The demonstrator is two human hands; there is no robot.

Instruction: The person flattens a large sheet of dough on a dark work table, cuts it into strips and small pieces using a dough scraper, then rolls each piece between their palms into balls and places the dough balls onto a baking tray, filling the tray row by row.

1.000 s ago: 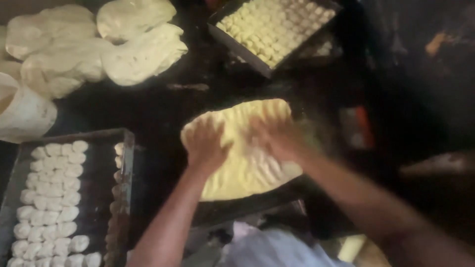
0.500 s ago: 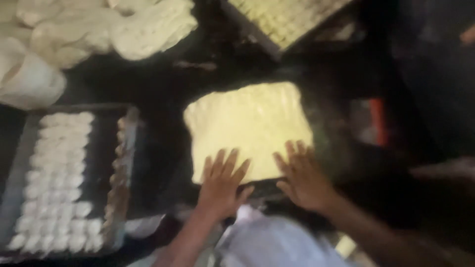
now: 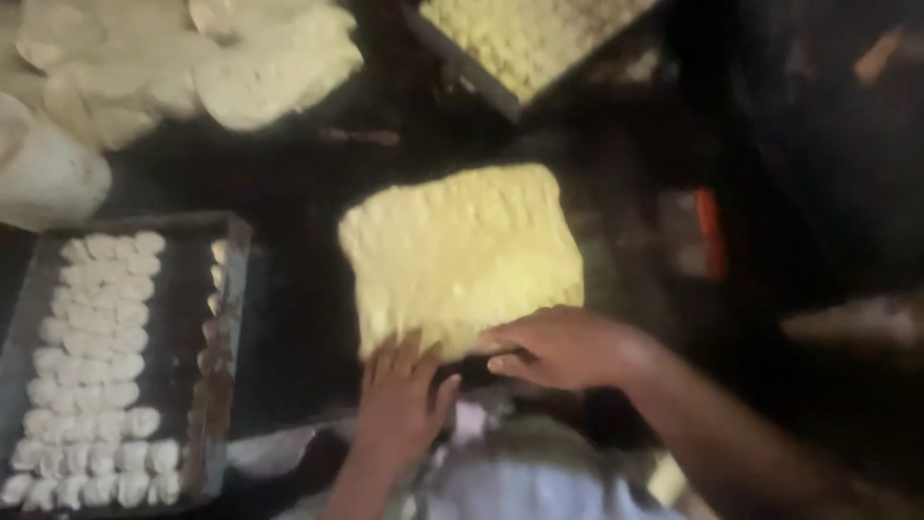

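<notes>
Both hands have slid back to the near edge of the yellow dough sheet: left hand fingers spread flat, right hand fingers together, curling the edge. The sheet, lying mid-desk, is pressed squarer than before, beside the tray of dough pieces.

The dough sheet is pale yellow, dimpled all over. The counter is near black. The near-left tray is dark grey, holding rows of white dough pieces. Far-left dough lumps are cream-white. An orange strip shows at right.

Bare forearms, pale light-blue garment
</notes>
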